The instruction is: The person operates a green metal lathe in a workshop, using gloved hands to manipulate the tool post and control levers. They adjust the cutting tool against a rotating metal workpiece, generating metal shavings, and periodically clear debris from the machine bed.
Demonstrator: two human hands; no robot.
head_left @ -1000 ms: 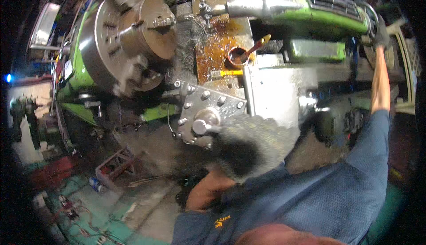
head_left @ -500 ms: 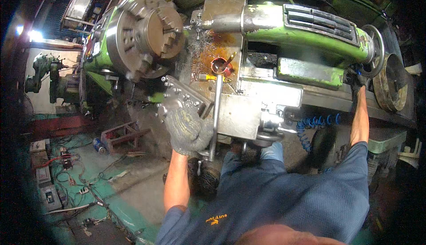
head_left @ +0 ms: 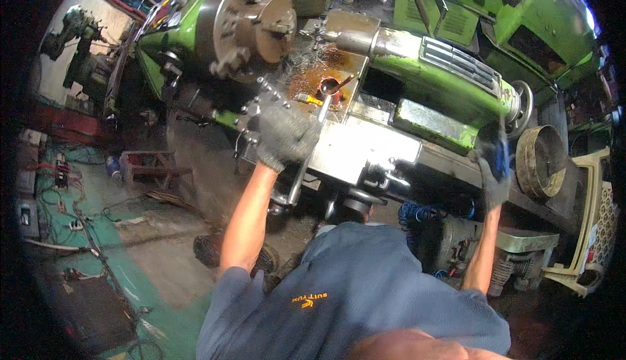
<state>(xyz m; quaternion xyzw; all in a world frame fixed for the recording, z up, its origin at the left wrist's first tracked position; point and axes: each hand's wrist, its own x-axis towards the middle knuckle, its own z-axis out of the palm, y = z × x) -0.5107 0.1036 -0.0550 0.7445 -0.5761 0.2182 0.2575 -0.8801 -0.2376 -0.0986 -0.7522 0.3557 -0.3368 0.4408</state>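
My left hand [head_left: 283, 137], in a grey work glove, is closed at a long metal bar [head_left: 301, 180] beside the lathe's tool post [head_left: 255, 115]. Its fingers cover a stretch of the bar, and their tips are hidden. To the right, my gloved right hand [head_left: 493, 180] is smeared by motion, wrapped round a blue tool [head_left: 501, 156] that looks like an air blow gun. Left of the tool post is the round lathe chuck [head_left: 254, 24], its jaws blurred. A yellow-handled brush [head_left: 308, 98] and a red-rimmed pot [head_left: 329, 88] with a stick in it lie on the oily carriage.
The green tailstock [head_left: 433, 76] runs along the bed to a handwheel [head_left: 520, 109]. A round metal pan [head_left: 541, 162] stands at its right end. Blue coiled hose [head_left: 417, 213] hangs below the bed. Cables [head_left: 81, 220] cross the green floor at left, near a rusty metal frame [head_left: 156, 167].
The view has shifted. My right hand has come down and left from beside the handwheel, with the blue tool showing more. My left hand now overlaps the bar.
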